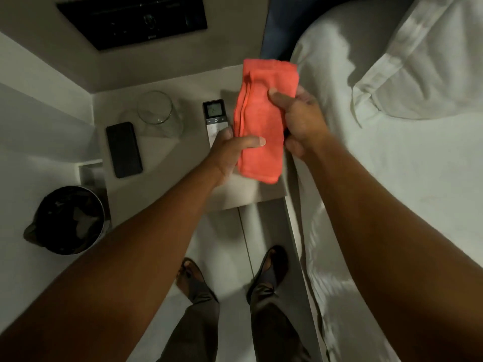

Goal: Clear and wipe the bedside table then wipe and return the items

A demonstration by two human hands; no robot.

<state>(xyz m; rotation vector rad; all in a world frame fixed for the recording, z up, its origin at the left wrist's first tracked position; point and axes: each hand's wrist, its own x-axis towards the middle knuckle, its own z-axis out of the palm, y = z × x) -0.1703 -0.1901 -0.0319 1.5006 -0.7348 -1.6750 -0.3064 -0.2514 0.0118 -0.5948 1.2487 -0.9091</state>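
A folded orange cloth (261,118) hangs above the right side of the grey bedside table (183,152). My right hand (300,121) grips its upper right edge, thumb across the front. My left hand (230,150) holds its lower left edge, thumb on the cloth. On the table lie a black phone (124,149) at the left, an empty clear glass (156,111) behind it, and a white remote with a lit display (214,118), whose lower end is hidden by my left hand.
A bed with white sheets (392,178) and a pillow (423,61) borders the table on the right. A black bin with a liner (69,220) stands on the floor at the left. A dark wall panel (130,20) sits above. My feet (230,275) are below the table.
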